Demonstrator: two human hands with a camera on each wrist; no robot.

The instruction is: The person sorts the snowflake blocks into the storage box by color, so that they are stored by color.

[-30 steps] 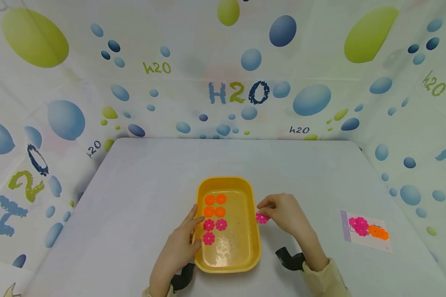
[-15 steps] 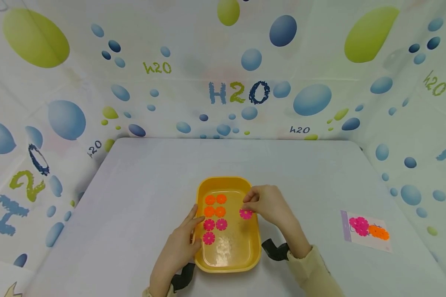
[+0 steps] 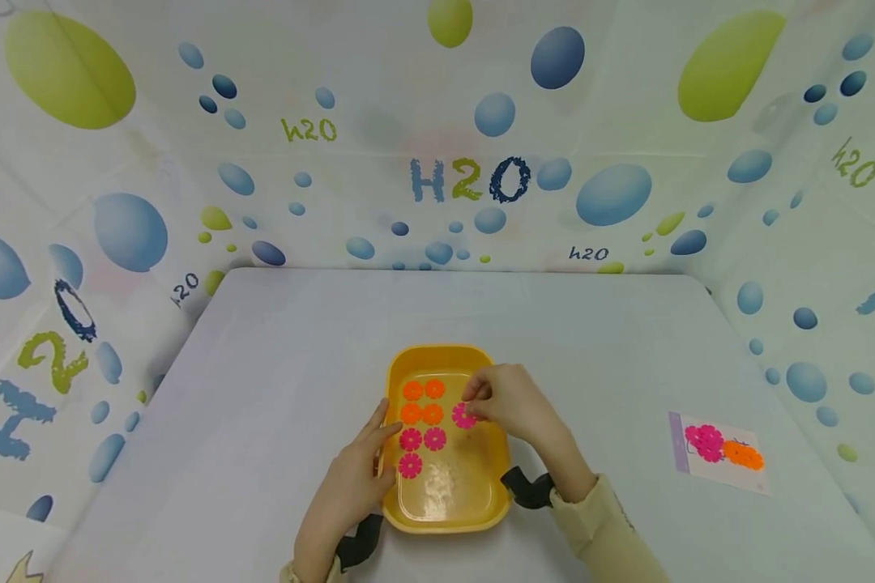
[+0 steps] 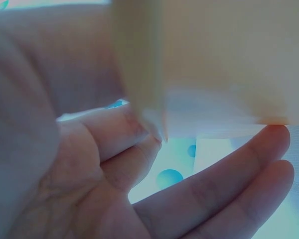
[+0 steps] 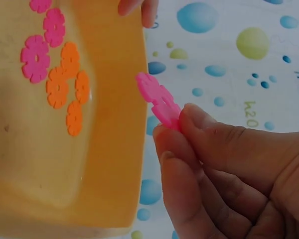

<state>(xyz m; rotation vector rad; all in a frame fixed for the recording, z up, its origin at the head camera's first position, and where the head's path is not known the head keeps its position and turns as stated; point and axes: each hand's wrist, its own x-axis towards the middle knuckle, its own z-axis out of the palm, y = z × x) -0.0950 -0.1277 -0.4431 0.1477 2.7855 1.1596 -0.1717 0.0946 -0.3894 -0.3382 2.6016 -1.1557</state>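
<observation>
A yellow tray [image 3: 467,486] stands in the middle of the table. On its left side it bears orange flower-shaped plastic discs [image 3: 411,390] in two rows, with three pink ones [image 3: 410,465] below them. My left hand [image 3: 353,474] holds the tray's left rim. In the left wrist view, fingers [image 4: 224,189] reach beneath the blurred tray. My right hand [image 3: 514,401] is over the tray's right part and pinches another pink flower-shaped disc [image 5: 159,99] between thumb and fingertips. Seen from the right wrist, that disc is tilted and clear of the tray floor.
A picture card [image 3: 725,453] with pink and orange flower shapes lies on the table at the right. A white cloth with blue and green bubbles [image 3: 612,196] hangs behind the table and along both sides. Black wrist mounts [image 3: 528,490] sit under the wrists.
My right hand has moved left from beside the tray to over it, carrying the pink flower-shaped disc. The left hand stays at the tray's left rim.
</observation>
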